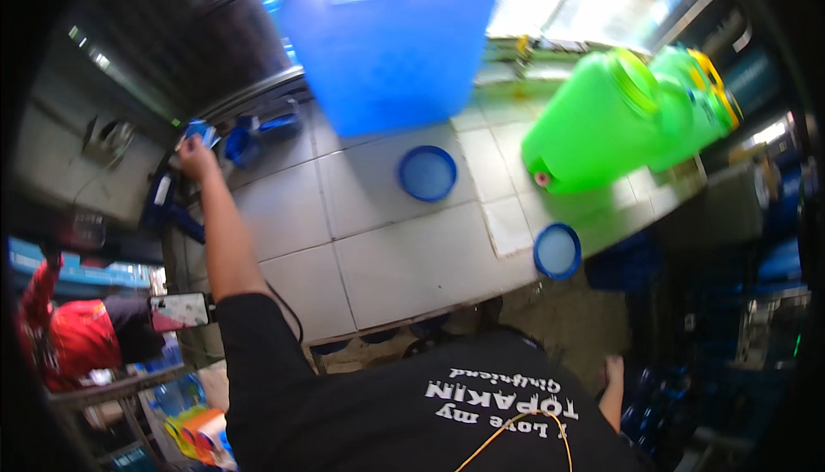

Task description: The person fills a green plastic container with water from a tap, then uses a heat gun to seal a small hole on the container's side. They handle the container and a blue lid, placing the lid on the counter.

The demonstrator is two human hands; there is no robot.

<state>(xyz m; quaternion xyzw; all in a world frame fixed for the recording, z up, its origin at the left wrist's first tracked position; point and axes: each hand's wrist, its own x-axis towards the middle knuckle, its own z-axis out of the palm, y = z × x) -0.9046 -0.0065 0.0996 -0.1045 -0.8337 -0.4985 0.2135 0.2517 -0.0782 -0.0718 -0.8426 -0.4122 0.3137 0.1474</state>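
Observation:
My left hand [195,155] is stretched out to the far left of the white tiled counter, its fingers closed on a small blue-and-white packet [200,130]. Just right of it lie blue plastic pieces [240,144]. My right hand [612,369] hangs low at my right side, small and blurred; whether it holds anything is unclear. A large blue plastic jerrycan [393,53] stands at the back of the counter. In front of it lies a round blue lid [427,173]. Another round blue lid [557,251] is at the front right edge.
Green plastic containers [593,124] stand at the right of the tiled counter [412,265]. A phone [180,312] with a lit screen is at the left, near my upper arm. Beyond it, a person in red [84,336] is by a rack [122,387]. Dark blue items [158,198] lie below my left hand.

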